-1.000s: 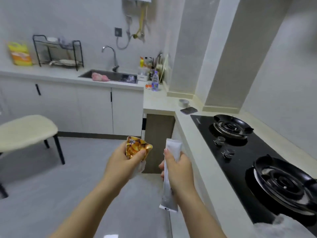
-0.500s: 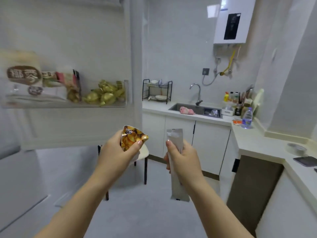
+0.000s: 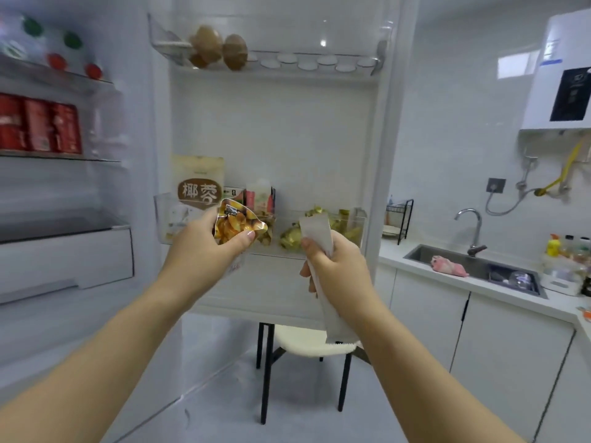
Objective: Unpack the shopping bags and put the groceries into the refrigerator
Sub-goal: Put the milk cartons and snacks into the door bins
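Gold foil first: the crinkled gold foil snack packet is pinched in your left hand. Your thumb lies across its lower edge and your fingers are curled behind it. Your right hand is wrapped in a fist round the long white stick-shaped sachet. The sachet's long axis runs close to upright. Its top end stands clear above your thumb and leans a little toward the left hand, and its tail hangs well below the fist.

What the next move turns on is the clear plastic door bin on the open white refrigerator door. It lies straight ahead of both grips, at about knuckle height. From this view I cannot tell how far short of it you are.

Beyond your left grip the bin is crowded by a tall cream bag with a brown label and some pink-and-white cartons beside it. Beyond your right grip lies a heap of gold-wrapped pieces. The likeliest open room is the gap in the bin that shows between your two hands.

The left hand looks the nearer to that gap, so the gold packet probably goes first, lifted over the front wall and dropped. To follow, the sachet likely needs its hanging tail raised above the rim, or to be turned flat. Below your right grip a cream-cushioned black-legged chair stands under the door.
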Tool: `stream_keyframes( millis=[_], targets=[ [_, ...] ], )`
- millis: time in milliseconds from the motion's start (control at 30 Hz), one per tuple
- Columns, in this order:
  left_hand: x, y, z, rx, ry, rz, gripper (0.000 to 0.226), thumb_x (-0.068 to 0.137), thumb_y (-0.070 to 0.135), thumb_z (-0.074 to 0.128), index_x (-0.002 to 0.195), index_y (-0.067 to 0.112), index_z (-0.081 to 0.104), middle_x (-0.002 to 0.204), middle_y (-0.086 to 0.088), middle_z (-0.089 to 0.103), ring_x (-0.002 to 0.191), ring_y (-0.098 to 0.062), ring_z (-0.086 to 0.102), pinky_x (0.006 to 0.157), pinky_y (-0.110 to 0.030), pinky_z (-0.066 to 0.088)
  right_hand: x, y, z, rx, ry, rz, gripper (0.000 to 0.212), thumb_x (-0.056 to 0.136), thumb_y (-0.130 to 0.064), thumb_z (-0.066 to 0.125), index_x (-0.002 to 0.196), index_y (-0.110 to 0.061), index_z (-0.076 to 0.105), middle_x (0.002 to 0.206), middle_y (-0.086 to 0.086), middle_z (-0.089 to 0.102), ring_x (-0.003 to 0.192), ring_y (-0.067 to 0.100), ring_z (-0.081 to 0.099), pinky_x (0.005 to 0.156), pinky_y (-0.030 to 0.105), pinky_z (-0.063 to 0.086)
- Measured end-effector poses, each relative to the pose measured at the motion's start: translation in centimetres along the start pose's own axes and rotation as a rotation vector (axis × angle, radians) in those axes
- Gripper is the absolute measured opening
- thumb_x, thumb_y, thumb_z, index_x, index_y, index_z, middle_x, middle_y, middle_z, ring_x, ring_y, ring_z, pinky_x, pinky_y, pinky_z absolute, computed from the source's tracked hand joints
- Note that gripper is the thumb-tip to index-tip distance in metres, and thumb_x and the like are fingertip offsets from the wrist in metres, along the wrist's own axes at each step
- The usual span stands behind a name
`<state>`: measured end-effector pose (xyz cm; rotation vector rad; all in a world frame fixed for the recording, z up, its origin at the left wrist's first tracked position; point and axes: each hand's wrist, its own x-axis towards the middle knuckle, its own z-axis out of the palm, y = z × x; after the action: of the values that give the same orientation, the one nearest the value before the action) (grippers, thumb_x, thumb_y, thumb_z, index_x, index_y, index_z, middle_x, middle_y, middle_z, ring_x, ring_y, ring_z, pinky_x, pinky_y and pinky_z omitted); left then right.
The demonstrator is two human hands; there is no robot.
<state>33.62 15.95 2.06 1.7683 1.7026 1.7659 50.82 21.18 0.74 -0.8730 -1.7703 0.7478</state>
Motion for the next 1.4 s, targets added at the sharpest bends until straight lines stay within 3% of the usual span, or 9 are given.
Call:
stream_keyframes(
  millis=[300, 467, 600, 733, 800, 933, 1133, 1300, 1400],
  targets=[
    [5.1, -1.9, -2.5, 0.242, 0.123, 0.038, 0.01, 0.087, 0.031, 0.063, 0.093, 0.028, 0.056, 0.08, 0.016, 0.059, 0.074, 0.004, 0.051, 0.059, -0.015, 0.037, 7.7, -2.4, 2.8, -0.132, -0.118, -0.105, 0.013, 0.095, -0.026, 0.044, 0.106, -0.019, 0.043, 0.082, 0.005, 0.064, 0.056, 0.013, 0.053, 0.046, 0.022, 0.041],
    [8.2, -3.5, -4.5, 0.249, 0.145, 0.045, 0.016, 0.085, 0.032, 0.066, 0.097, 0.023, 0.061, 0.089, 0.004, 0.067, 0.087, -0.018, 0.061, 0.078, -0.035, 0.05, 11.1, -4.2, 4.9, -0.12, -0.133, -0.106, 0.016, 0.09, -0.017, 0.043, 0.105, -0.014, 0.038, 0.083, 0.005, 0.057, 0.057, 0.015, 0.05, 0.041, 0.02, 0.041],
    [11.5, -4.3, -7.0, 0.181, 0.174, 0.095, 0.016, 0.083, 0.033, 0.068, 0.093, 0.025, 0.059, 0.087, 0.007, 0.065, 0.087, -0.017, 0.061, 0.079, -0.034, 0.049, 13.8, -6.0, 6.9, -0.118, -0.136, -0.159, 0.017, 0.091, -0.012, 0.043, 0.107, -0.012, 0.037, 0.087, 0.01, 0.056, 0.059, 0.014, 0.047, 0.039, 0.017, 0.039],
    [14.5, -5.9, -8.8, 0.23, 0.168, 0.114, 0.019, 0.084, 0.034, 0.066, 0.096, 0.021, 0.059, 0.088, 0.006, 0.064, 0.088, -0.017, 0.06, 0.076, -0.031, 0.047, 16.3, -7.2, 9.7, -0.278, -0.089, -0.314, 0.015, 0.092, -0.014, 0.047, 0.105, -0.014, 0.039, 0.091, 0.008, 0.057, 0.07, 0.024, 0.056, 0.062, 0.041, 0.053],
    [15.7, -7.0, -9.6, 0.237, 0.179, 0.119, 0.022, 0.084, 0.035, 0.066, 0.099, 0.019, 0.06, 0.091, 0.003, 0.065, 0.089, -0.018, 0.059, 0.078, -0.033, 0.048, 17.2, -7.4, 11.2, -0.365, -0.111, -0.373, 0.013, 0.093, -0.017, 0.047, 0.104, -0.015, 0.04, 0.086, 0.004, 0.056, 0.075, 0.027, 0.059, 0.066, 0.044, 0.053],
    [17.4, -9.1, -11.1, 0.245, 0.207, 0.108, 0.024, 0.085, 0.038, 0.064, 0.101, 0.02, 0.06, 0.088, 0.007, 0.061, 0.086, -0.015, 0.057, 0.068, -0.026, 0.044, 18.7, -7.4, 13.4, -0.54, -0.211, -0.477, 0.014, 0.095, -0.027, 0.05, 0.105, -0.019, 0.048, 0.089, 0.0, 0.061, 0.078, 0.019, 0.06, 0.069, 0.037, 0.052],
    [18.3, -10.9, -12.0, 0.186, 0.227, 0.113, 0.018, 0.084, 0.035, 0.065, 0.093, 0.022, 0.056, 0.079, 0.015, 0.056, 0.073, 0.0, 0.05, 0.059, -0.016, 0.035, 21.0, -8.3, 13.7, -0.449, -0.157, -0.526, 0.006, 0.094, -0.028, 0.054, 0.099, -0.031, 0.052, 0.081, -0.014, 0.06, 0.073, 0.006, 0.058, 0.064, 0.024, 0.047],
    [18.8, -11.6, -12.0, 0.121, 0.253, 0.088, 0.017, 0.085, 0.032, 0.065, 0.095, 0.021, 0.057, 0.08, 0.014, 0.057, 0.074, -0.002, 0.052, 0.059, -0.016, 0.036, 21.9, -7.3, 14.2, -0.591, -0.384, -0.415, 0.016, 0.098, -0.024, 0.047, 0.111, -0.026, 0.055, 0.08, -0.02, 0.049, 0.071, -0.005, 0.046, 0.064, 0.018, 0.036],
    [18.6, -11.9, -11.4, 0.106, 0.227, 0.103, 0.016, 0.085, 0.031, 0.065, 0.095, 0.021, 0.058, 0.081, 0.013, 0.058, 0.075, -0.005, 0.053, 0.062, -0.019, 0.039, 21.3, -5.2, 15.3, -0.772, -0.532, -0.382, 0.01, 0.096, -0.019, 0.048, 0.093, -0.027, 0.051, 0.071, -0.018, 0.042, 0.065, -0.003, 0.038, 0.067, 0.022, 0.031]
  ],
)
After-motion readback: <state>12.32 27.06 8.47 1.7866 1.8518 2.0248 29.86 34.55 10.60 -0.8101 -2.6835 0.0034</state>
